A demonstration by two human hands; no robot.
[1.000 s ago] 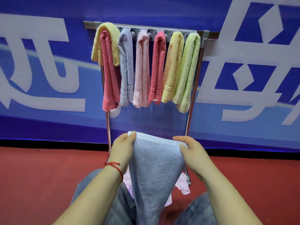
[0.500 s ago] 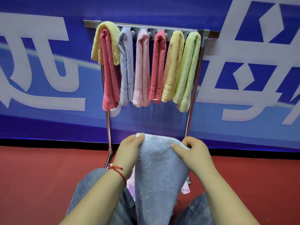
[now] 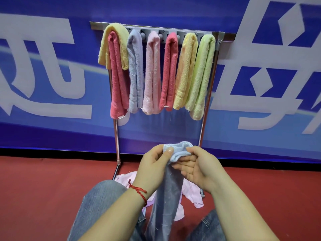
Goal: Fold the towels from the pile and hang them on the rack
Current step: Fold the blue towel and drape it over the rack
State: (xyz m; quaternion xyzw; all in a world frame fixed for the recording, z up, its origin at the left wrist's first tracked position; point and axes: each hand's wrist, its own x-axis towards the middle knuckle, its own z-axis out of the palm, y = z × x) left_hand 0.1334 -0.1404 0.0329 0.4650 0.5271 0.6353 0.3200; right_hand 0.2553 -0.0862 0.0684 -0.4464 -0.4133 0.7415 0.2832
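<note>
A pale blue towel [image 3: 166, 202] hangs narrow and long in front of me, its top edge bunched between both hands. My left hand [image 3: 152, 166] pinches the top with thumb over the fabric. My right hand [image 3: 196, 166] holds the same bunched edge from the right, palm turned up. Behind them stands a metal rack [image 3: 224, 34] carrying several folded towels: yellow, red, blue, pink, red, yellow and green. A pink towel [image 3: 191, 190] lies crumpled on the floor at the rack's foot.
The rack stands against a blue banner wall [image 3: 52, 101] with big white characters. The floor [image 3: 34, 197] is red. My knees in blue jeans [image 3: 97, 202] flank the hanging towel. The rack's legs [image 3: 116, 150] rise on either side.
Both hands have come together, bringing the two top corners of the blue towel to meet. The towel, first spread wide, now hangs as a narrow strip.
</note>
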